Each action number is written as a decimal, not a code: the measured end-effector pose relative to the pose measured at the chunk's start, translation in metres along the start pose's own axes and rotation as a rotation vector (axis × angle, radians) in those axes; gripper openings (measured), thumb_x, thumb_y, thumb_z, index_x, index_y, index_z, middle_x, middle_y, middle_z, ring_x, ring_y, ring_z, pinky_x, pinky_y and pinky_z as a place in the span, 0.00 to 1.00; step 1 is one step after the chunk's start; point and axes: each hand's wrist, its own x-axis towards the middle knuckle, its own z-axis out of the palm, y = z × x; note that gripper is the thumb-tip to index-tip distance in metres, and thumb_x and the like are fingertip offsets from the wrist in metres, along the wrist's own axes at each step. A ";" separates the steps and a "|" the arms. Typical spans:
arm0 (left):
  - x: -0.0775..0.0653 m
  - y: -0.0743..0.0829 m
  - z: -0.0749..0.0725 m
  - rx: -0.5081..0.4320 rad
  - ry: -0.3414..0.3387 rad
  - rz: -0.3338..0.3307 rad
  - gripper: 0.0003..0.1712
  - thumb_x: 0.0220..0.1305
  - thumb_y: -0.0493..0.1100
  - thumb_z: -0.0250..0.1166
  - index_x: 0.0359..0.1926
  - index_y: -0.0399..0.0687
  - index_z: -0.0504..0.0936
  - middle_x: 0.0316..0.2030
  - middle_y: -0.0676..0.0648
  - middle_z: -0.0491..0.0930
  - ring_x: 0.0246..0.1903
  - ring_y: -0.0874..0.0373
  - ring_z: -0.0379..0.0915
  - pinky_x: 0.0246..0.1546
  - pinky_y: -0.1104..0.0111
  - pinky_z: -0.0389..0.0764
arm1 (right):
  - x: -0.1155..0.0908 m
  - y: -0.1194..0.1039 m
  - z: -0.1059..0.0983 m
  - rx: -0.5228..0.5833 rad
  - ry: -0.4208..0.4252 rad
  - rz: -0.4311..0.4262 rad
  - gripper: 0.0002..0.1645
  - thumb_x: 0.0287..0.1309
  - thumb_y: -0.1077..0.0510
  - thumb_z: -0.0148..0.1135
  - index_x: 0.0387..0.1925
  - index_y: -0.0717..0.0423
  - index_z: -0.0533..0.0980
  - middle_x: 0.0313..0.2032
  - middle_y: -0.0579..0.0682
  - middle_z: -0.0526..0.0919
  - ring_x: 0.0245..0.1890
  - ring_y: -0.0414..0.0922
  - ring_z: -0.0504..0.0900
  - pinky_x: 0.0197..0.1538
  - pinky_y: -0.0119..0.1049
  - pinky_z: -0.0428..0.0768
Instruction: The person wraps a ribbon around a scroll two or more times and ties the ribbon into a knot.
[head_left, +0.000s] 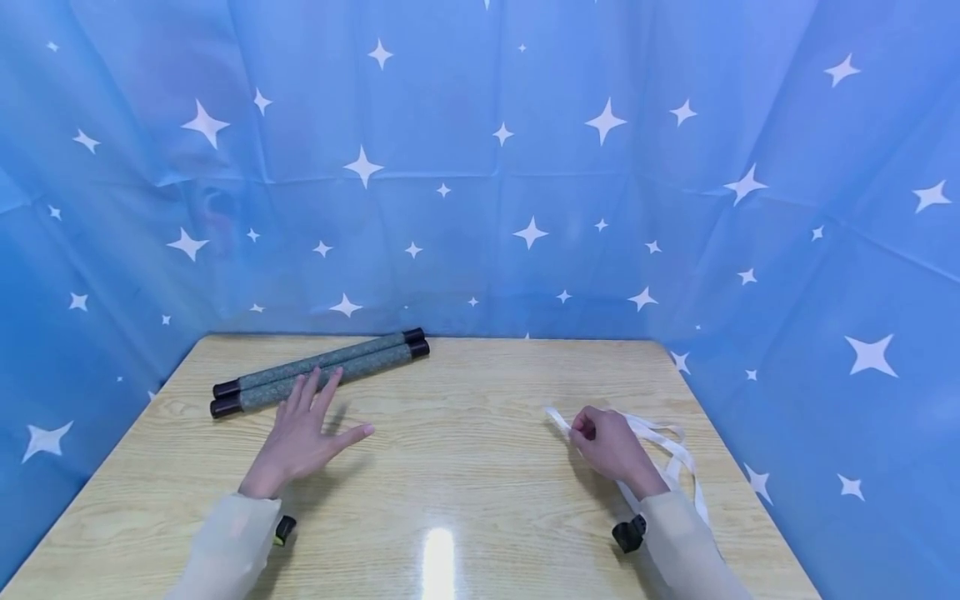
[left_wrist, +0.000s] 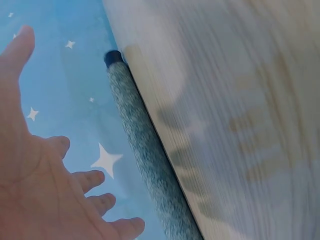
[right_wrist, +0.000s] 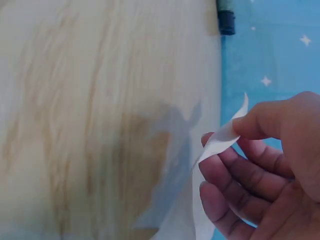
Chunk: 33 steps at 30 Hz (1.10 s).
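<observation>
Two scrolls point(head_left: 322, 369), rolled in grey-green patterned cloth with dark end knobs, lie side by side at the table's back left. My left hand point(head_left: 303, 433) is held over the table just in front of them, fingers spread and holding nothing. In the left wrist view its palm point(left_wrist: 45, 190) shows beside one scroll point(left_wrist: 145, 150). On the right, my right hand point(head_left: 611, 442) pinches a white ribbon point(head_left: 678, 450) near one end between thumb and fingers. The rest of the ribbon trails in loose loops behind the hand and under the forearm. The right wrist view shows the pinched ribbon point(right_wrist: 220, 142) close up.
The light wooden table point(head_left: 480, 433) fills the lower view, with a bright light reflection near its front. A blue curtain point(head_left: 450, 167) with white stars hangs around its back and sides. Each wrist carries a small black device point(head_left: 628, 533).
</observation>
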 end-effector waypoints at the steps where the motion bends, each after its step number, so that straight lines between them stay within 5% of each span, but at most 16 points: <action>1: 0.000 0.002 0.001 -0.018 -0.006 0.003 0.61 0.58 0.79 0.53 0.81 0.60 0.36 0.77 0.37 0.34 0.73 0.36 0.23 0.63 0.32 0.40 | -0.001 -0.002 0.000 0.010 0.003 -0.003 0.04 0.63 0.59 0.60 0.31 0.52 0.77 0.24 0.42 0.77 0.25 0.39 0.74 0.31 0.36 0.74; 12: 0.000 0.039 0.007 -0.269 -0.081 -0.013 0.60 0.56 0.79 0.56 0.81 0.59 0.44 0.76 0.36 0.44 0.70 0.34 0.50 0.59 0.35 0.60 | -0.006 -0.038 -0.004 0.096 0.077 -0.098 0.04 0.60 0.60 0.65 0.30 0.50 0.77 0.25 0.40 0.79 0.27 0.38 0.78 0.33 0.33 0.77; 24: -0.001 0.083 0.038 -0.598 -0.184 0.048 0.45 0.63 0.65 0.63 0.76 0.58 0.59 0.68 0.40 0.66 0.63 0.42 0.66 0.57 0.50 0.72 | -0.016 -0.076 0.005 0.217 0.000 -0.215 0.04 0.62 0.58 0.65 0.33 0.46 0.78 0.27 0.37 0.78 0.27 0.37 0.77 0.35 0.32 0.79; 33: 0.000 0.115 0.053 -0.694 -0.235 0.120 0.37 0.66 0.61 0.62 0.71 0.53 0.68 0.61 0.42 0.73 0.55 0.53 0.74 0.51 0.61 0.77 | -0.021 -0.094 0.019 0.278 -0.035 -0.268 0.03 0.63 0.56 0.65 0.33 0.50 0.79 0.28 0.35 0.80 0.29 0.37 0.78 0.34 0.33 0.80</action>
